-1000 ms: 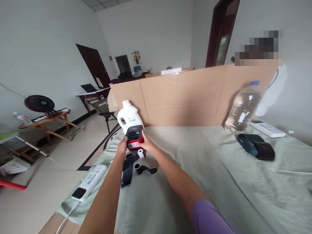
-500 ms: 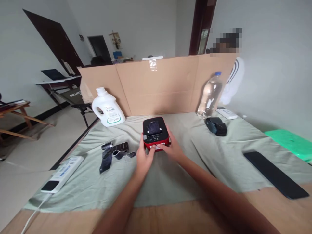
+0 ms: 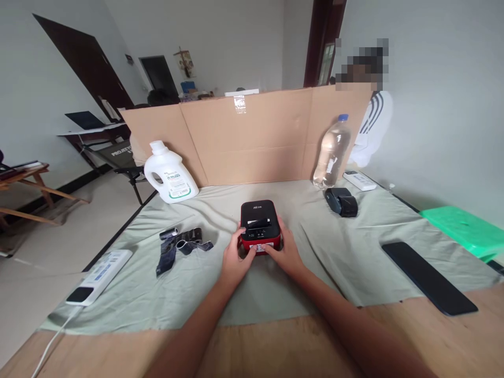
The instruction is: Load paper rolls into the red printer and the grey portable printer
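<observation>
A small red-and-black label printer (image 3: 260, 212) sits on the cloth in front of me, its black lid facing up. A short dark strip (image 3: 259, 223) lies at the slot across its top. My left hand (image 3: 237, 257) grips its left side, with fingers at the near left corner and the thumb on the front face. On the right side, my right hand (image 3: 288, 253) holds it the same way, its thumb at the white label (image 3: 261, 247) on the front. The fingers behind the right edge are partly hidden. Left of my hands lie dark ribbon rolls (image 3: 185, 244), partly unrolled.
A white jug (image 3: 173, 176) and a clear bottle (image 3: 333, 152) stand before a cardboard screen (image 3: 252, 136). At right are a small black device (image 3: 342, 202), a black slab (image 3: 429, 278) and a green stool (image 3: 464, 231). A power strip (image 3: 100, 275) lies left. Behind the screen is a person (image 3: 374, 121).
The printer has shifted a little right and nearer to me, with both hands still on it. Less of the dark strip shows on its top, and the lid lettering is visible now.
</observation>
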The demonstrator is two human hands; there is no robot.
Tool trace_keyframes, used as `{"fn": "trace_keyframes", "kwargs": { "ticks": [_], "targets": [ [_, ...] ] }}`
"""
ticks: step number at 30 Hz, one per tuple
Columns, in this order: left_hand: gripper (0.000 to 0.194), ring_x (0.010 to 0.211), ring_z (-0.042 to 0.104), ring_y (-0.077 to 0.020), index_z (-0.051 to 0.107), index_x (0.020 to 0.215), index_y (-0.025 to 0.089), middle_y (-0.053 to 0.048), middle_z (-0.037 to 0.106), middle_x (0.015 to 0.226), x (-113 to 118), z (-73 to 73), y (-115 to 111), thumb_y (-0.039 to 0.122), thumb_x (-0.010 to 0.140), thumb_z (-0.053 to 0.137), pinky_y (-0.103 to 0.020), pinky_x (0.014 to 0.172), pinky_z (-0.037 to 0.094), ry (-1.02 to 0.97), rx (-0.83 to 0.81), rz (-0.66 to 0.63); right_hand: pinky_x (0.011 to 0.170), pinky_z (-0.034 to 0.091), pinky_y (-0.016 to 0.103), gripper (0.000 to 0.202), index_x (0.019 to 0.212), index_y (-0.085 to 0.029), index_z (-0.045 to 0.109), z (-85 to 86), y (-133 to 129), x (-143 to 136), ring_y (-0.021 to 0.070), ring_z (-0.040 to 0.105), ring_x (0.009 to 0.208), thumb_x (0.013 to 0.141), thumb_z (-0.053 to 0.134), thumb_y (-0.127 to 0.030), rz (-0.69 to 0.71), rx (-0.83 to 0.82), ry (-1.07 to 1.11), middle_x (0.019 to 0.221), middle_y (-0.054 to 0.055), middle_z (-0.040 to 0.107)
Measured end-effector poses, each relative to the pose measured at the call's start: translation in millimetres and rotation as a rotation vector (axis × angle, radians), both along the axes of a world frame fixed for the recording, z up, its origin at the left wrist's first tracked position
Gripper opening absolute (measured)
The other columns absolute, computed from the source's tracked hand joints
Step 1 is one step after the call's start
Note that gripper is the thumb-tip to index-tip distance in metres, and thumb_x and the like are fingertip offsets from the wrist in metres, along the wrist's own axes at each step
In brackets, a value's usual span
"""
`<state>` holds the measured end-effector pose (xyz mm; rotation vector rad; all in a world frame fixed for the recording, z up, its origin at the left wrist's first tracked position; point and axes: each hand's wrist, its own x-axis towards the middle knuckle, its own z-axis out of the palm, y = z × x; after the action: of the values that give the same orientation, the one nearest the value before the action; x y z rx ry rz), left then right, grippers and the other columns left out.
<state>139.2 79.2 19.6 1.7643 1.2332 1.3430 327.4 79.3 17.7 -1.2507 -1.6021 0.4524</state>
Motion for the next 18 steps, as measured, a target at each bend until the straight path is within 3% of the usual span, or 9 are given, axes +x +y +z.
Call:
{"fn": "trace_keyframes", "kwargs": {
  "ticks": [6, 12, 18],
  "targets": [
    [0.037, 0.124, 0.056, -0.0242, 0.051, 0.128, 0.023, -0.010, 0.053, 0.140, -14, 0.5, 11, 0.032, 0.093, 0.055, -0.039, 0.100, 0.051, 0.067, 0.051, -0.059, 0.108, 0.040, 0.051, 0.092, 0.155, -0.027, 0.025, -5.4, 2, 1, 0.0316, 0.048, 0.128, 0.079, 0.073, -0.040, 0.015, -0.015, 0.029, 0.148, 0.010, 0.046],
    [0.025, 0.123, 0.055, -0.0233, 0.054, 0.116, 0.023, -0.009, 0.050, 0.143, -18, -4.9, 24, 0.028, 0.092, 0.048, -0.040, 0.100, 0.049, 0.087, 0.070, -0.025, 0.113, 0.035, 0.049, 0.085, 0.152, -0.026, 0.030, -1.9, 1, 3, 0.0293, 0.040, 0.136, 0.079, 0.072, -0.038, 0.041, -0.021, 0.045, 0.154, 0.009, 0.039],
    [0.013, 0.121, 0.055, -0.0227, 0.054, 0.101, 0.022, -0.008, 0.054, 0.133, -10, 3.4, 28, 0.030, 0.091, 0.051, -0.038, 0.099, 0.048, 0.083, 0.098, 0.021, 0.116, 0.031, 0.048, 0.064, 0.151, -0.025, 0.036, 8.7, 2, 11, 0.0263, 0.037, 0.138, 0.092, 0.053, -0.044, 0.077, -0.023, 0.018, 0.156, 0.007, 0.037]
  ]
}}
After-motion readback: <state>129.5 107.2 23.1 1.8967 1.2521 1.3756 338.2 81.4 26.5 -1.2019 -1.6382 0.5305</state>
